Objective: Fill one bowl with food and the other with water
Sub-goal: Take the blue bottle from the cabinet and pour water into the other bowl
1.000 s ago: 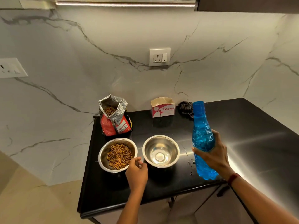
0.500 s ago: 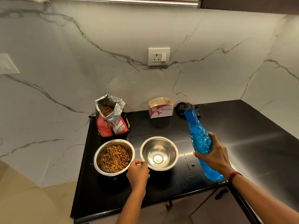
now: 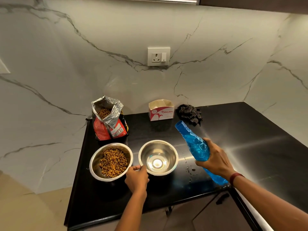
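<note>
The right hand (image 3: 215,161) has its fingers wrapped round the fat middle of a blue plastic bottle (image 3: 191,140). The bottle is tipped, and its open top points up and left, near the empty steel bowl (image 3: 166,144) but not over it yet. The bottle looks thin and bumpy, so I think it will squash if held too hard. The middle is a good place to hold it. I cannot tell how much water is inside.

The left hand (image 3: 136,178) has curled fingers on the near rim of the empty bowl. That bowl is shiny and likely light, so it could slide on the black counter (image 3: 250,139).

Just beside it, the other steel bowl (image 3: 96,157) holds brown kibble (image 3: 113,162). Behind it stands an open red food bag (image 3: 108,129); its label is too small to read. A small box (image 3: 161,111) says "ORIGAMI".
</note>
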